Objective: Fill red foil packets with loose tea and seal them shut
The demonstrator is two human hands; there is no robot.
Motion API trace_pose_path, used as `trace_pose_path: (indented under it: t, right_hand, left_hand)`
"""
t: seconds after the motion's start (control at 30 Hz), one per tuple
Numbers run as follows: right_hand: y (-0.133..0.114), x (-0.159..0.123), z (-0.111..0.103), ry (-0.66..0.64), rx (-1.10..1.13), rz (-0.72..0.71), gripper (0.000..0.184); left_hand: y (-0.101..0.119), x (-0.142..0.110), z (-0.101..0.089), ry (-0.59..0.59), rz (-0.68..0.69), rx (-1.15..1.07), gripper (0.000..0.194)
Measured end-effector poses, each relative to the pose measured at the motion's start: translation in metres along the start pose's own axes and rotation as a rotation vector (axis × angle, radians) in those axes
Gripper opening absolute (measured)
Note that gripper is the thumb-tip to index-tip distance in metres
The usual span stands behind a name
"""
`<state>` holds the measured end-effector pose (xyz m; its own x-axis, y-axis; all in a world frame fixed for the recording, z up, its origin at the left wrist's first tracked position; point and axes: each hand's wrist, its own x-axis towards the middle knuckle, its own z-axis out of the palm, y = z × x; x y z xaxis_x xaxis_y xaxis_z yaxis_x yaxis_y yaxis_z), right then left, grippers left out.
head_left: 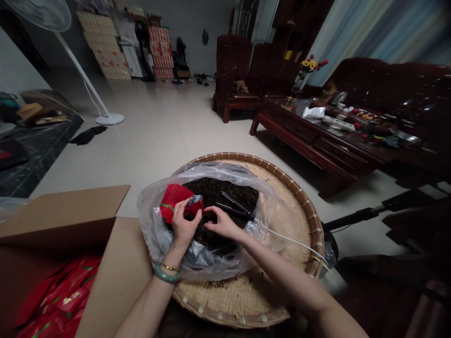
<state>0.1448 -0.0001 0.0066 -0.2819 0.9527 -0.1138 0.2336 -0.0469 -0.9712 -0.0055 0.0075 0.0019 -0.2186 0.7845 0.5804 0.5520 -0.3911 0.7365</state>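
My left hand [183, 224] is closed on a small red packet [175, 201], held open over a clear plastic bag [158, 234] full of dark loose tea [225, 192]. A green bangle sits on that wrist. My right hand [221, 223] is pinched together at the packet's mouth, fingertips down on the tea; what it holds is too small to name. The bag rests on a round woven bamboo tray [303, 197]. A dark tool with a white cord [236, 206] lies on the tea just beyond my right hand.
An open cardboard box [66, 216] at lower left holds several red packets [56, 300]. A dark wooden coffee table [317, 136] with clutter, chairs and a sofa stand to the right. A standing fan [105, 117] is on the tiled floor at left.
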Motion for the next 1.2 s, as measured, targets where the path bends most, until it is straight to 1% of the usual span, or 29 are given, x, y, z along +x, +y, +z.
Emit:
trace_pose_path:
  t: [0.03, 0.1, 0.13, 0.2, 0.3, 0.33, 0.43, 0.47, 0.5, 0.57, 0.63, 0.7, 0.73, 0.8, 0.9, 0.93, 1.0, 1.03, 1.1, 1.17, 1.2]
  right_hand:
    - [-0.001, 0.0, 0.003, -0.044, -0.186, -0.081, 0.054]
    - [-0.005, -0.002, 0.007, -0.152, -0.481, -0.174, 0.067]
    - [-0.007, -0.003, 0.008, -0.197, -0.585, -0.197, 0.069]
    - [-0.01, -0.005, 0.01, -0.228, -0.724, -0.216, 0.063]
    - [-0.012, -0.007, 0.009, -0.217, -0.835, -0.194, 0.051]
    - [-0.012, -0.008, 0.009, -0.217, -0.859, -0.183, 0.05]
    - [-0.014, -0.009, 0.008, -0.24, -0.906, -0.172, 0.058]
    - [-0.015, -0.009, 0.007, -0.246, -0.911, -0.171, 0.057]
    - [-0.015, -0.009, 0.006, -0.246, -0.909, -0.168, 0.053]
    - [-0.015, -0.007, 0.002, -0.221, -0.872, -0.156, 0.039]
    - [-0.013, -0.005, -0.005, -0.152, -0.768, -0.146, 0.029]
    - [-0.01, -0.002, -0.013, -0.057, -0.588, -0.129, 0.024]
    - [-0.008, -0.001, -0.016, -0.017, -0.462, -0.095, 0.022]
    - [-0.004, 0.0, -0.023, 0.026, -0.125, 0.042, 0.02]
    - [-0.006, -0.006, -0.031, -0.003, 0.486, 0.315, 0.027]
    - [-0.009, -0.009, -0.034, -0.025, 0.663, 0.374, 0.029]
    - [-0.017, -0.015, -0.039, -0.068, 0.925, 0.413, 0.032]
    - [-0.021, -0.018, -0.042, -0.084, 1.009, 0.404, 0.032]
    - [-0.027, -0.021, -0.047, -0.11, 1.097, 0.403, 0.037]
    - [-0.027, -0.021, -0.049, -0.116, 1.111, 0.464, 0.042]
    - [-0.026, -0.02, -0.049, -0.111, 1.108, 0.5, 0.041]
  left_hand:
    - [-0.001, 0.0, 0.0, 0.008, 0.007, 0.005, 0.036]
    - [-0.002, 0.0, 0.0, 0.023, 0.017, 0.014, 0.036]
    - [-0.002, 0.0, 0.0, 0.028, 0.019, 0.018, 0.036]
    - [-0.003, 0.001, 0.0, 0.04, 0.022, 0.026, 0.035]
    - [-0.001, 0.001, -0.001, 0.046, 0.021, 0.032, 0.036]
    - [0.0, 0.001, -0.001, 0.042, 0.019, 0.031, 0.036]
    - [0.003, 0.002, -0.002, 0.029, 0.013, 0.027, 0.036]
    - [0.003, 0.002, -0.002, 0.025, 0.01, 0.025, 0.036]
    - [0.003, 0.002, -0.002, 0.023, 0.006, 0.024, 0.036]
    - [0.003, 0.001, -0.001, 0.019, 0.001, 0.019, 0.037]
    - [0.002, 0.0, -0.001, 0.008, -0.006, 0.01, 0.039]
    - [0.0, -0.001, 0.0, -0.013, -0.022, -0.005, 0.041]
    - [-0.002, -0.001, 0.001, -0.024, -0.033, -0.013, 0.041]
    - [-0.003, -0.002, 0.002, -0.036, -0.047, -0.026, 0.042]
    - [-0.005, -0.003, 0.003, -0.031, -0.05, -0.037, 0.042]
    - [-0.005, -0.003, 0.003, -0.031, -0.052, -0.039, 0.042]
    - [-0.004, -0.003, 0.003, -0.036, -0.059, -0.04, 0.042]
    - [-0.004, -0.002, 0.003, -0.04, -0.061, -0.039, 0.042]
    - [-0.003, -0.002, 0.003, -0.048, -0.059, -0.036, 0.042]
    - [-0.002, -0.002, 0.003, -0.053, -0.053, -0.036, 0.042]
    - [-0.002, -0.002, 0.003, -0.056, -0.052, -0.039, 0.042]
